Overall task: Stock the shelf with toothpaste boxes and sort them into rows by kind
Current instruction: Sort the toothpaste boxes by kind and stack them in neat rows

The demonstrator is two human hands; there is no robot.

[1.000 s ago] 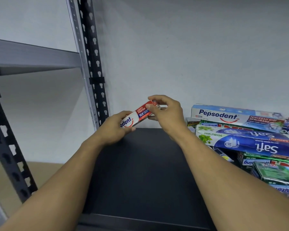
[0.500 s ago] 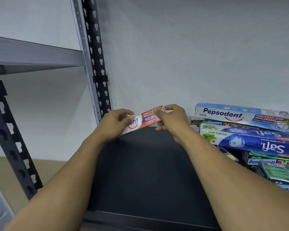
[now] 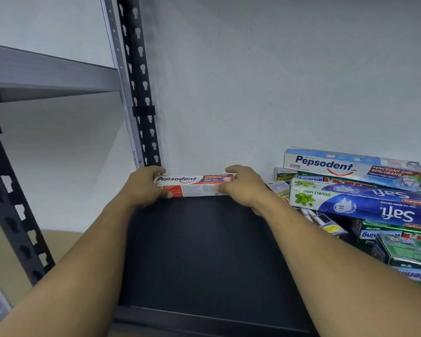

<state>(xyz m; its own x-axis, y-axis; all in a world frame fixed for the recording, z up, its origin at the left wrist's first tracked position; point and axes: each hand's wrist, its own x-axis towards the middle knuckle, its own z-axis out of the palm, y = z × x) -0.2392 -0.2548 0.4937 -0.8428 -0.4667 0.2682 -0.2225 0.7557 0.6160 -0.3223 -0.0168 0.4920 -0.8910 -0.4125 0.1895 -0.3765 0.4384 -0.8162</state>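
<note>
Backdrop: a plain pale grey wall, against which all else is placed.

Item 1: a dark matt black shelf board, running back to the wall, its middle and left bare.

Item 2: a slotted black-and-grey metal upright, standing at the board's back left corner.

Item 3: a loose heap of mixed toothpaste boxes, piled on the board's right side against the wall, with a long blue-and-white Pepsodent carton on top. The heap is unsorted.

Item 4: our left hand and right hand, one at each end of item 5, fingers over the top and thumbs in front, pinching it lengthwise.

Item 5: a slim red-and-white Pepsodent toothpaste box, lying flat along the foot of the wall at the board's back left, just right of the upright.

Step in hand, as we judge it: seating the first box of a row. Next we would let go, reach to the heap and pick out a matching red-and-white box, leaving the stack undisturbed.
</note>
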